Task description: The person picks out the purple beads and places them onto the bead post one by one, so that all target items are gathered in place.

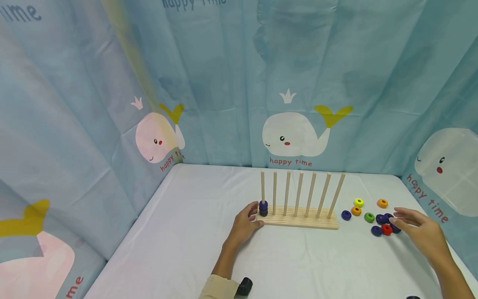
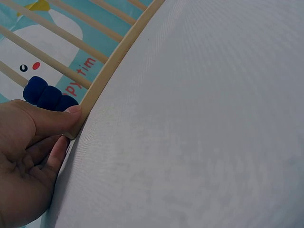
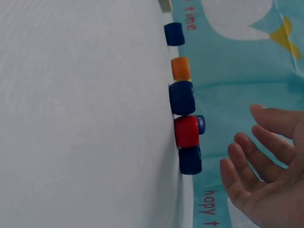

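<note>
A wooden peg rack [image 1: 298, 221] carries a row of several upright pegs. Dark blue beads [image 1: 263, 208] are stacked on its leftmost peg; in the left wrist view the stack [image 2: 49, 96] sits just beyond my thumb. My left hand [image 1: 245, 224] grips the left end of the base, thumb on the front edge and fingers around the end. My right hand [image 1: 425, 232] hovers over the right end of a group of loose beads, fingers spread and loosely bent. Nothing is between those fingers in the right wrist view. Among the beads beside it are a red bead [image 1: 386, 229] and dark blue ones [image 1: 376, 231].
Between the rack and my right hand lie a blue bead [image 1: 346, 215], a green bead [image 1: 369, 217], a yellow bead [image 1: 359, 202] and two orange beads [image 1: 356, 211]. A white cloth [image 1: 179, 232] covers the table. Blue curtains [image 1: 224, 124] with whales enclose its back and sides.
</note>
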Available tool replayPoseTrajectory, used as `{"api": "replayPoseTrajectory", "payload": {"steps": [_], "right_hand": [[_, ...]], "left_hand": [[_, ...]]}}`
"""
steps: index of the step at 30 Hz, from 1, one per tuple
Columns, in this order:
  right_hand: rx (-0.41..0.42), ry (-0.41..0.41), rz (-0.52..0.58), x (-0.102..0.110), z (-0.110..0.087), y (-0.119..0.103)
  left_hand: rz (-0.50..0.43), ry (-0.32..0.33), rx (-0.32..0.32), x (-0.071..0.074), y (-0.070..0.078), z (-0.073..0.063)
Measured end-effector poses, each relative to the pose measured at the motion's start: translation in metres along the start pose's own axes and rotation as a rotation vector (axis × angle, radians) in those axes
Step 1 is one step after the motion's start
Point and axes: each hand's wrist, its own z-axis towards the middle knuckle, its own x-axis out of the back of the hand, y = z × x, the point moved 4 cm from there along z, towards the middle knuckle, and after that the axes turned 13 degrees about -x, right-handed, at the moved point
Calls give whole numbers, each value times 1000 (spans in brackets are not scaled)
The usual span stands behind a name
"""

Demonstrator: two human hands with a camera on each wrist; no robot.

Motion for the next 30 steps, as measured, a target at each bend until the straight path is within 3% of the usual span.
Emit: {"api": "replayPoseTrajectory", "payload": {"steps": [11, 30], "right_hand": [[-24, -71, -16, 1, 13, 19], [-26, -134, -115, -1, 19, 24]], "left_hand": [[14, -3, 1, 1, 1, 1], [11, -3, 9, -1, -1, 0]]}}
